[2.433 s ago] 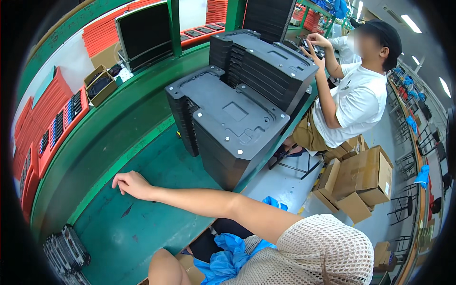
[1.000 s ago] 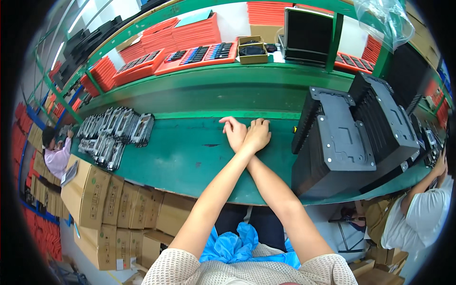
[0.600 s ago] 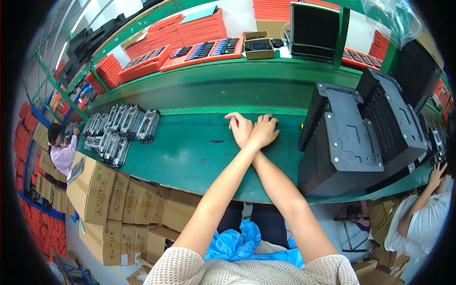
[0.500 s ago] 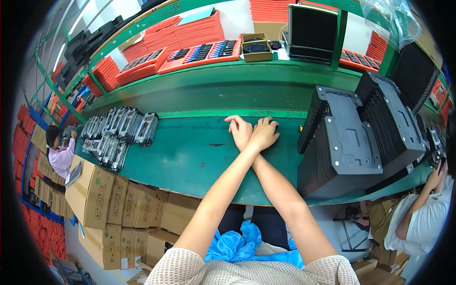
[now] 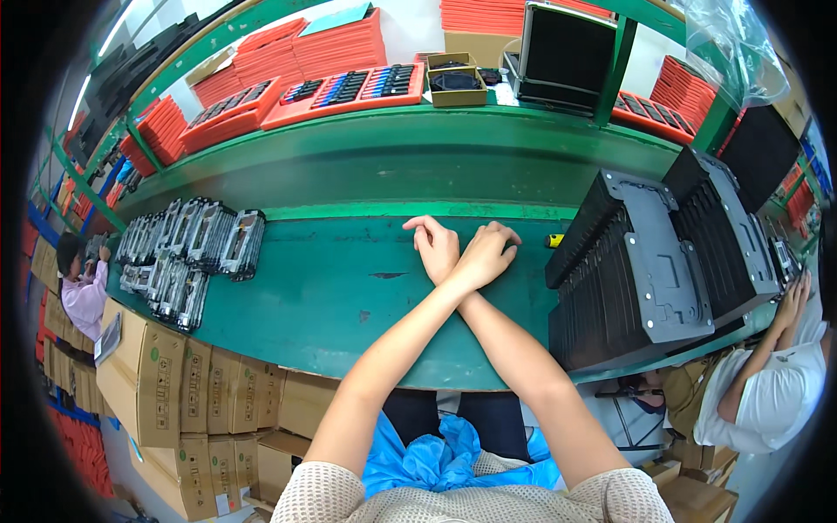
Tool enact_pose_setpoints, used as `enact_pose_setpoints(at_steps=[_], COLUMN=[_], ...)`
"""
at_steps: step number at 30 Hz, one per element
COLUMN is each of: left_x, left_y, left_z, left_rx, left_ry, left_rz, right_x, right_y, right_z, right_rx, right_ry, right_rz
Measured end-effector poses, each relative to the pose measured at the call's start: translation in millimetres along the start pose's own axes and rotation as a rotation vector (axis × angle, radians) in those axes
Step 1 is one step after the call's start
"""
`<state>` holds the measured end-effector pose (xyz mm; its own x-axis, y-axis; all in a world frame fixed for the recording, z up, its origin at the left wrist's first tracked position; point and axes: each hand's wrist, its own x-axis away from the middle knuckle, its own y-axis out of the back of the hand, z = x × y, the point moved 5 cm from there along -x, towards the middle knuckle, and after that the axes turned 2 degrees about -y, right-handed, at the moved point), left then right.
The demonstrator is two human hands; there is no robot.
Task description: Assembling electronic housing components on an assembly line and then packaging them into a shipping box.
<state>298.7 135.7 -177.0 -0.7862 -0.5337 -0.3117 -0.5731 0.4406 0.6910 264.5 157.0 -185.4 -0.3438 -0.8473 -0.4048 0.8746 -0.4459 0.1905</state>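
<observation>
My forearms cross at the wrists over the green workbench [image 5: 323, 322], the left one on top. My left hand [image 5: 488, 254] therefore lies on the right side, its fingers loosely bent and apart, holding nothing. On the left side is my right hand [image 5: 438, 251], with one finger stretched out and the others partly curled, also without anything in it. Nearest to my left hand are a small yellow-and-black object [image 5: 554, 241] and tall stacks of black plastic trays [image 5: 658, 270]. Piled at the bench's left end are several dark, metal-edged frame-like parts [image 5: 192, 240].
Above the bench's far edge, a shelf carries red trays of parts [image 5: 344, 96], a small open box [image 5: 458, 85] and a black case [image 5: 565, 61]. Cardboard boxes [image 5: 144, 375] stand at the lower left. One person [image 5: 83, 288] works far left, another [image 5: 758, 392] at right.
The whole view has shifted slightly, with the bench items appearing a little farther left and lower. My wrists stay crossed, and the fingers of both hands have moved slightly.
</observation>
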Motion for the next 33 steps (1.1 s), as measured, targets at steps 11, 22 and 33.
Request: enact_pose_setpoints(at_steps=[11, 22, 33], left_x=[12.1, 16.6, 18.2], left_y=[-13.7, -11.8, -15.1], left_z=[-7.4, -17.2, -26.5], left_rx=[0.096, -0.027, -0.071], left_ry=[-0.082, -0.108, -0.137], left_rz=[0.302, 0.325, 0.308], right_x=[3.6, 2.0, 5.4], right_y=[-5.1, -5.1, 0.3], right_z=[3.1, 5.2, 8.0], right_rx=[0.093, 0.055, 0.06], right_ry=[0.047, 0.044, 0.022], right_rz=[0.02, 0.002, 0.012])
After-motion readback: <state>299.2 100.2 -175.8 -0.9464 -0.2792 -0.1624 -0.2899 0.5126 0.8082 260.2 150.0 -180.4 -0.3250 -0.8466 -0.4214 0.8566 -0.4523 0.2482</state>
